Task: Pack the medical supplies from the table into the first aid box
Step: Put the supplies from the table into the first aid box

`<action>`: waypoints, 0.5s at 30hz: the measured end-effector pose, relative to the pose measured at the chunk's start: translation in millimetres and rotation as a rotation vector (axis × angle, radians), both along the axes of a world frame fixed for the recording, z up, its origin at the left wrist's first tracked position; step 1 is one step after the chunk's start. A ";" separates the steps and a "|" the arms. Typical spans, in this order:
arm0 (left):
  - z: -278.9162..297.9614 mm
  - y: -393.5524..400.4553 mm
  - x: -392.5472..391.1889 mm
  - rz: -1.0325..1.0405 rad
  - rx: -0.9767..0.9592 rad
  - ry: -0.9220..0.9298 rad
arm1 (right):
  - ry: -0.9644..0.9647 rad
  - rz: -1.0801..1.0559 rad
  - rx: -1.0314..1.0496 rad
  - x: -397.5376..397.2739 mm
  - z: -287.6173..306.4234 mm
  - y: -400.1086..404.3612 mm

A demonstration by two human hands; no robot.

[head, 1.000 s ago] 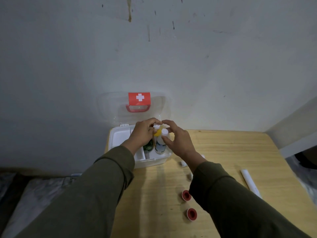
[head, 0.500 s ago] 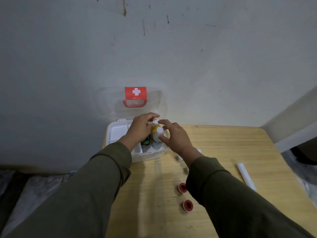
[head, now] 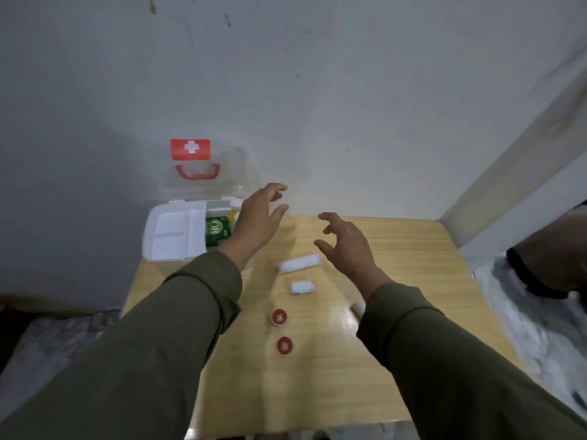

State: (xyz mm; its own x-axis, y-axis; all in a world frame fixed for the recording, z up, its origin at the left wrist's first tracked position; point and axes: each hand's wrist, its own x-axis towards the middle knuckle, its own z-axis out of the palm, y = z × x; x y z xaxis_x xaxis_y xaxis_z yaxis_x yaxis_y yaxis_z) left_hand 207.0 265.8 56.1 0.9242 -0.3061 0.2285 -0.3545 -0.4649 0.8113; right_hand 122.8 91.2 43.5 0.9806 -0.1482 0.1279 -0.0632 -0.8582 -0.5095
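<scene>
The white first aid box (head: 149, 239) stands open at the table's far left corner, its clear lid (head: 203, 173) with a red cross label leaning on the wall. A green package (head: 216, 230) lies inside it. My left hand (head: 259, 217) hovers over the box's right side, fingers spread, holding nothing. My right hand (head: 344, 241) hangs empty above the table, right of the box. Below it lie a long white packet (head: 299, 263), a short white packet (head: 302, 287) and two red-capped rolls (head: 279, 316) (head: 284, 345). A white tube (head: 358, 308) peeks out beside my right sleeve.
The wooden table (head: 413, 249) sits against a grey wall, with a ledge at the right. A dark object (head: 546, 265) and a speckled floor lie beyond the table's right edge.
Both hands have let go of the bottles in the box and lifted away to the right, fingers spread. The camera has shifted, revealing the white packets.
</scene>
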 end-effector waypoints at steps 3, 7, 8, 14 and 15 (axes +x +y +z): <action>-13.3 -37.3 -31.3 -0.003 0.000 0.112 | 0.048 0.008 -0.013 -27.6 -5.2 -40.2; -36.2 -81.0 -76.7 0.023 0.011 0.218 | 0.121 0.001 -0.031 -56.6 -12.6 -92.5; -41.7 -89.8 -88.3 0.034 0.005 0.244 | 0.151 -0.005 -0.039 -62.1 -15.2 -104.4; -69.8 -124.6 -140.6 0.071 0.260 0.447 | 0.340 -0.058 -0.077 -79.0 -36.8 -148.8; -72.5 -128.6 -145.9 0.075 0.296 0.483 | 0.369 -0.056 -0.069 -80.1 -40.3 -151.2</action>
